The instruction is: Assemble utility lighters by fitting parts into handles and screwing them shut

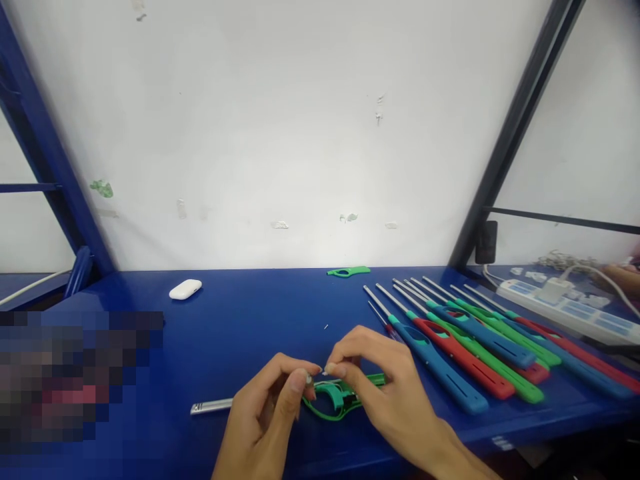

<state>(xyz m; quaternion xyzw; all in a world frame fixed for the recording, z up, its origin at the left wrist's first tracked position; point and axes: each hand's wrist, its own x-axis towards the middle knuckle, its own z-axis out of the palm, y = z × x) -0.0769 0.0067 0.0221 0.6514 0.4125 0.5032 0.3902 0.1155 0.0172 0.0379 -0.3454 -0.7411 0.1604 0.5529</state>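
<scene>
Just over the desk, my left hand (273,403) is closed, with thumb and index finger near a small pale piece too small to name. Opposite it, my right hand (377,373) pinches a tiny whitish bit between thumb and fingertip; the fingertips of both hands almost meet. Beneath them lies a green long-nosed gas lighter (334,417) with its inside showing and a teal trigger in the loop. Its silver barrel (213,407) sticks out to the left, partly covered by my left hand. A tiny metal pin (326,327) lies on the desk beyond my fingers.
Several blue, red and green long lighters (440,367) lie in a row on the right. A green handle shell (349,271) rests by the wall. White earbud case (185,289) sits at left, power strip (575,313) at far right. Another person's hand (623,277) shows beyond it.
</scene>
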